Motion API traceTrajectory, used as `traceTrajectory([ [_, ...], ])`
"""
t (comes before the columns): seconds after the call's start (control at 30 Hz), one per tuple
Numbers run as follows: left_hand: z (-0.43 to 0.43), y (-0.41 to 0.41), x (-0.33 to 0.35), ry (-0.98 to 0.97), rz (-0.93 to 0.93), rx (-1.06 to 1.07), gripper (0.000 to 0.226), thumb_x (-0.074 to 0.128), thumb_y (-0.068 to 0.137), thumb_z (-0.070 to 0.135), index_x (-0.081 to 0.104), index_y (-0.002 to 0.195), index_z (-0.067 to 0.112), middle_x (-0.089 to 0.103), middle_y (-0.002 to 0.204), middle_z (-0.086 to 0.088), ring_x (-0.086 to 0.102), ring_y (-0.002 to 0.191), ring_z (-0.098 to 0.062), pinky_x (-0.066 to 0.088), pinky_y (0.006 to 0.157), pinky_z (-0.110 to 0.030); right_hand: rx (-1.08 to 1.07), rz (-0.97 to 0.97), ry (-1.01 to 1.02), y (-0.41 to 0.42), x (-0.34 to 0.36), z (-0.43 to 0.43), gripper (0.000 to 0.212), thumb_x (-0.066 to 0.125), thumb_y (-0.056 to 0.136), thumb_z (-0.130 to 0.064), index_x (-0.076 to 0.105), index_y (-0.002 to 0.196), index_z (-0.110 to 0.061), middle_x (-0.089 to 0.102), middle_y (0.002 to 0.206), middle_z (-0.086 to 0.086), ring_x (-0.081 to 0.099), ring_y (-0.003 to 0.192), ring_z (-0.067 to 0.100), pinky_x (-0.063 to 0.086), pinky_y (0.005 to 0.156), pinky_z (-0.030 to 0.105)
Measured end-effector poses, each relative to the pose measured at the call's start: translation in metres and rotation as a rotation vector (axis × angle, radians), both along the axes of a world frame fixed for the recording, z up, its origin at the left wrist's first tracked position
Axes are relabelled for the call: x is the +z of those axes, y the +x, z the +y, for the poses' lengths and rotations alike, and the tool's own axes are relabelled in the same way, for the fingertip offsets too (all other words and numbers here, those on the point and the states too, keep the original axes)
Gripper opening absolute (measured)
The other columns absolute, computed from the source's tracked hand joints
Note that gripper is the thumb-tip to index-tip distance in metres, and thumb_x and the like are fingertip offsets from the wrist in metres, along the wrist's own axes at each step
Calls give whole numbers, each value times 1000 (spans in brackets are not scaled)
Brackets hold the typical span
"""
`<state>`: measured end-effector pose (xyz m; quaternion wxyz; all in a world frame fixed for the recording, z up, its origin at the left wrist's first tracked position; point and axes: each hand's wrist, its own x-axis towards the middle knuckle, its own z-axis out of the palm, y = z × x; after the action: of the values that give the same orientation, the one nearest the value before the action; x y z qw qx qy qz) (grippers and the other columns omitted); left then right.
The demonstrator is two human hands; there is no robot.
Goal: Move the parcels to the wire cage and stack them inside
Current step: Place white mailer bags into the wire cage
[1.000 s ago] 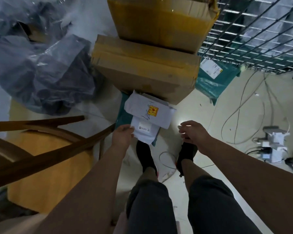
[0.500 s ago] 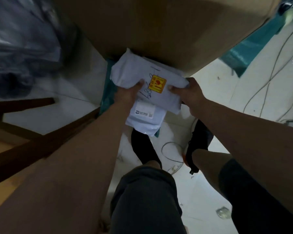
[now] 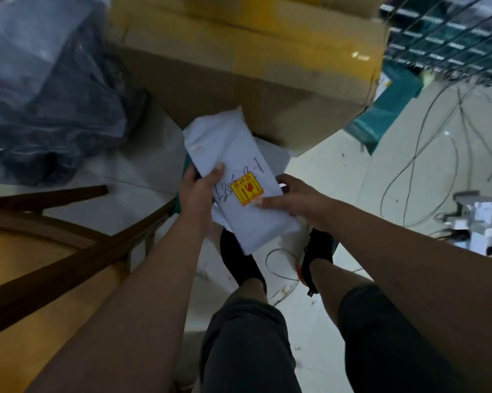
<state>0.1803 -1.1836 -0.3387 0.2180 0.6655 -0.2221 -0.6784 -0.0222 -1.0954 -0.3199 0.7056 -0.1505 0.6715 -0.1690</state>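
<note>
We hold a flat white parcel (image 3: 240, 177) with a yellow sticker (image 3: 246, 192) above our feet, left hand (image 3: 196, 194) and right hand (image 3: 298, 199) both clamped on its edges. Behind it sit taped cardboard boxes (image 3: 253, 66); the wire cage (image 3: 449, 32) stands upper right over pale tile floor (image 3: 352, 171).

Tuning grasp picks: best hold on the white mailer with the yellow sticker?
Pinch the white mailer across its two long edges near mid-length, as the left hand and right hand do: it's flat, soft and long, so end grips would probably let it droop.
</note>
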Motion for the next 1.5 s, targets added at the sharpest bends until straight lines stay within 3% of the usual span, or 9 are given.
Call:
traceTrajectory([
  [0.17, -24, -6, 112, -19, 101, -104, 35, 76, 91, 17, 69, 125, 17, 77, 121, -5, 77, 105, -26, 64, 77, -36, -95, -158, -74, -12, 115, -39, 55, 89, 82, -31, 66, 132, -25, 78, 119, -1, 75, 110, 22, 57, 103, 49],
  [0.33, -52, -25, 239, -85, 164, -253, 53, 80, 85, 36, 66, 133, 18, 74, 129, -6, 71, 117, -34, 57, 98, -51, -210, -157, -193, -32, 236, -62, 39, 83, 88, -23, 70, 125, -24, 79, 115, -2, 76, 105, 23, 63, 90, 42],
  [0.5, -59, -51, 366, -197, 176, -419, 40, 77, 89, 44, 74, 124, 25, 77, 122, -6, 76, 107, -28, 62, 75, -31, -348, -145, -306, -60, 359, -78, 38, 78, 93, -24, 69, 129, -20, 79, 117, 2, 77, 104, 22, 60, 74, 31],
  [0.7, -63, -84, 465, -315, 218, -488, 58, 85, 78, 49, 72, 127, 21, 75, 125, -7, 72, 116, -32, 56, 99, -53, -377, -126, -416, -94, 462, -69, 46, 76, 94, -32, 64, 137, -21, 78, 121, 0, 75, 112, 20, 61, 91, 38],
  [1.07, -74, -226, 491, -334, 194, -511, 46, 71, 89, 41, 68, 131, 23, 76, 124, -7, 71, 116, -34, 53, 104, -59, -518, -45, -512, -226, 481, -42, 56, 75, 96, -20, 54, 146, -35, 78, 120, 3, 77, 107, 20, 64, 88, 39],
  [1.17, -69, -272, 480, -296, 173, -452, 19, 70, 97, 36, 76, 115, 32, 78, 118, -5, 75, 109, -30, 58, 96, -56, -515, -28, -512, -266, 467, -42, 54, 72, 98, -21, 53, 147, -34, 77, 121, 2, 77, 105, 19, 64, 86, 38],
  [1.27, -63, -313, 468, -284, 120, -413, 17, 64, 102, 34, 79, 110, 37, 80, 114, 0, 77, 103, -25, 64, 81, -44, -521, 38, -508, -305, 456, -47, 51, 74, 98, -26, 56, 144, -34, 77, 121, 2, 78, 102, 18, 64, 89, 42],
  [1.4, -61, -355, 455, -309, 29, -343, 22, 61, 104, 35, 75, 119, 27, 80, 113, 1, 76, 104, -23, 61, 93, -48, -472, 156, -507, -345, 445, -59, 22, 74, 96, -38, 68, 117, -42, 72, 110, -15, 75, 88, 5, 61, 72, 25],
  [1.5, -67, -375, 447, -309, 15, -338, 22, 57, 106, 31, 74, 120, 28, 80, 113, 4, 76, 106, -19, 61, 93, -43, -433, 227, -505, -364, 435, -73, 19, 76, 95, -34, 68, 111, -42, 68, 106, -21, 68, 97, 6, 58, 79, 29],
])
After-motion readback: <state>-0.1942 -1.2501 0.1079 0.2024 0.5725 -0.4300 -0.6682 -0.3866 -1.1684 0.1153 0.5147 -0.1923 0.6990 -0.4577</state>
